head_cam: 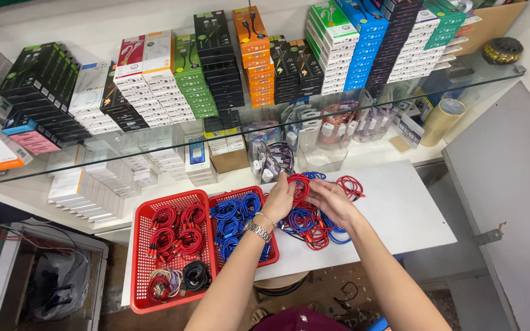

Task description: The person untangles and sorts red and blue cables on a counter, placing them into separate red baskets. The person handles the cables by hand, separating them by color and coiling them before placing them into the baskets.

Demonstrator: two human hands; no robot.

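Two hands sort coiled cables at a shop counter.

The left hand (279,197) and right hand (331,199) both pinch a red coiled cable (300,186) over a heap of red and blue cables (308,222) at centre; two red baskets (144,257) sit at 8 o'clock, stacked boxes (259,58) at 12.

Both bare forearms are extended forward and converge. The left hand (279,197) is curled, fingers bent downward, wrist banded by a metal watch. The right hand (332,199) is held alongside, fingers flexed.
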